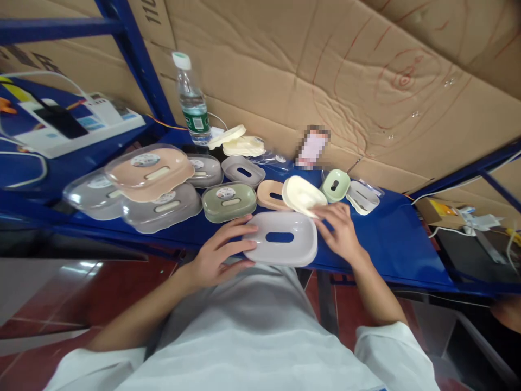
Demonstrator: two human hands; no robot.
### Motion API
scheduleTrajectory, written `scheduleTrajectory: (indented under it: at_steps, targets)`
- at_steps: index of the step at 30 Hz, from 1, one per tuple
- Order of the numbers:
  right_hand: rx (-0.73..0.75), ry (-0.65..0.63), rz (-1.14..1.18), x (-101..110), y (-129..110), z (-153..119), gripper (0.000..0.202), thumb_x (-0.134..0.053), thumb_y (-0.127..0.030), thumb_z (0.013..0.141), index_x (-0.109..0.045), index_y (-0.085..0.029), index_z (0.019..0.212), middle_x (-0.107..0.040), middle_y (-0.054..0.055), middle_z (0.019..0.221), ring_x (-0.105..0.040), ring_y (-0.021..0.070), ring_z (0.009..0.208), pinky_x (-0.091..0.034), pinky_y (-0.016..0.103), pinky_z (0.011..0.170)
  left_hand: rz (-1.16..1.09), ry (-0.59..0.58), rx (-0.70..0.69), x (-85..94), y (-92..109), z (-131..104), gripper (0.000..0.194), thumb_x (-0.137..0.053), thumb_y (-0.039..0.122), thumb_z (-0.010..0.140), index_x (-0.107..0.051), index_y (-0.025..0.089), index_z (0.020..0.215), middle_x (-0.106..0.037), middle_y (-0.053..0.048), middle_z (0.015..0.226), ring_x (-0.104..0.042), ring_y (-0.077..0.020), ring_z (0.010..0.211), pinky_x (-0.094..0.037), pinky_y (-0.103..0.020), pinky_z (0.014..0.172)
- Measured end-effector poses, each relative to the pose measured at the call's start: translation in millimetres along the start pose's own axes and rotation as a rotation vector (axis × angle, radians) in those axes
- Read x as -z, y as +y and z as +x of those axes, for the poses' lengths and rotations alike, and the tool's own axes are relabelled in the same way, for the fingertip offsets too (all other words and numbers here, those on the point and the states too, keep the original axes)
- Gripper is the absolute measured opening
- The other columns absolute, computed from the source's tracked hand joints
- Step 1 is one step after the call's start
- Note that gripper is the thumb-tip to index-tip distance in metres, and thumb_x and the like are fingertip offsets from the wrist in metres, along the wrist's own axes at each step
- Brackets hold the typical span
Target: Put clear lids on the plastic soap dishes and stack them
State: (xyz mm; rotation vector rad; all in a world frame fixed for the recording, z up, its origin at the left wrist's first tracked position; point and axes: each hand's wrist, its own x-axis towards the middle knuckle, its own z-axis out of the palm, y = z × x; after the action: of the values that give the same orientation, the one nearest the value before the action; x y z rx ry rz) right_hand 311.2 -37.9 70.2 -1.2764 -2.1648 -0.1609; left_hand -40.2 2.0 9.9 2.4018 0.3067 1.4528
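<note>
My left hand [217, 252] is closed on the left end of a pale grey oval plastic dish [280, 252], which has a long slot through its middle. Fingers lie over its rim and the thumb is at its near edge. Just beyond the dish, my right hand [338, 228] pinches the near right edge of a cream oval plastic piece [303, 194], which is tilted. Behind these, a peach slotted dish [266, 195] is partly covered by the cream piece. A light green slotted dish [334, 185] and another grey slotted dish [363, 197] stand to the right.
Several lidded boxes, including a peach one [152, 168] stacked on grey ones and a green one [229, 202], fill the left of the blue table [402, 239]. A water bottle [193, 103], cream pieces [243, 145] and a phone [312, 146] are near the cardboard wall [260, 65].
</note>
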Motion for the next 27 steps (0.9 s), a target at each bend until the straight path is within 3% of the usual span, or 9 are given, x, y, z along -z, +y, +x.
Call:
scheduleTrajectory:
  at_steps: [4,9,13,17,22,27]
  targets:
    - [0.104,-0.081,-0.029,-19.8,-34.8,-45.1,0.021,-0.058,-0.022,0.11,-0.078,-0.026,0.109,-0.08,0.005,0.099,-0.07,0.0239,0.093,-0.05,0.048,0.099,0.038,0.02,0.038,-2.9,-0.4,0.4,0.041,-0.077,0.023,0.098,-0.066,0.026,0.138,-0.071,-0.014,0.139,-0.059,-0.034,0.146,-0.057,-0.056,0.116]
    - [0.18,-0.1,-0.044,-52.5,-49.4,-53.1,0.019,-0.064,-0.017,0.107,-0.08,-0.026,0.108,-0.082,0.004,0.105,-0.073,0.0226,0.098,-0.055,0.045,0.102,0.113,-0.015,0.07,-14.4,-8.6,-2.1,0.04,-0.077,0.016,0.096,-0.067,0.022,0.134,-0.071,-0.015,0.139,-0.061,-0.0326,0.145,-0.058,-0.052,0.117]
    - [0.16,0.036,0.059,-45.9,-46.2,-57.5,0.028,-0.066,-0.014,0.104,-0.076,-0.027,0.127,-0.083,0.006,0.114,-0.076,0.0247,0.107,-0.06,0.048,0.103,0.148,-0.022,0.085,-17.2,-10.5,-3.2,0.04,-0.079,0.014,0.094,-0.067,0.02,0.132,-0.071,-0.015,0.139,-0.061,-0.032,0.145,-0.057,-0.051,0.118]
    - [0.021,0.191,0.056,-33.3,-36.7,-72.2,0.046,-0.066,-0.019,0.104,-0.066,-0.035,0.147,-0.079,0.007,0.128,-0.077,0.0302,0.117,-0.063,0.053,0.099,0.139,-0.029,0.12,-19.4,-11.3,-3.3,0.04,-0.079,0.016,0.095,-0.067,0.021,0.132,-0.072,-0.013,0.138,-0.062,-0.0312,0.144,-0.057,-0.05,0.118]
    - [-0.019,-0.026,0.006,-35.7,-28.9,-65.5,0.06,-0.07,-0.035,0.105,-0.051,-0.034,0.163,-0.056,0.013,0.163,-0.056,0.0376,0.149,-0.053,0.06,0.117,0.148,-0.083,0.144,-21.0,-14.2,-3.4,0.037,-0.078,0.019,0.096,-0.068,0.023,0.131,-0.073,-0.011,0.135,-0.064,-0.0307,0.142,-0.059,-0.05,0.116]
    - [-0.017,-0.127,0.0,-42.0,-32.6,-53.0,0.061,-0.069,-0.039,0.107,-0.05,-0.031,0.164,-0.051,0.013,0.167,-0.049,0.0357,0.155,-0.049,0.059,0.123,0.161,-0.163,0.127,-20.2,-15.5,-3.0,0.031,-0.077,0.02,0.096,-0.069,0.021,0.126,-0.074,-0.013,0.133,-0.064,-0.0311,0.141,-0.059,-0.049,0.116]
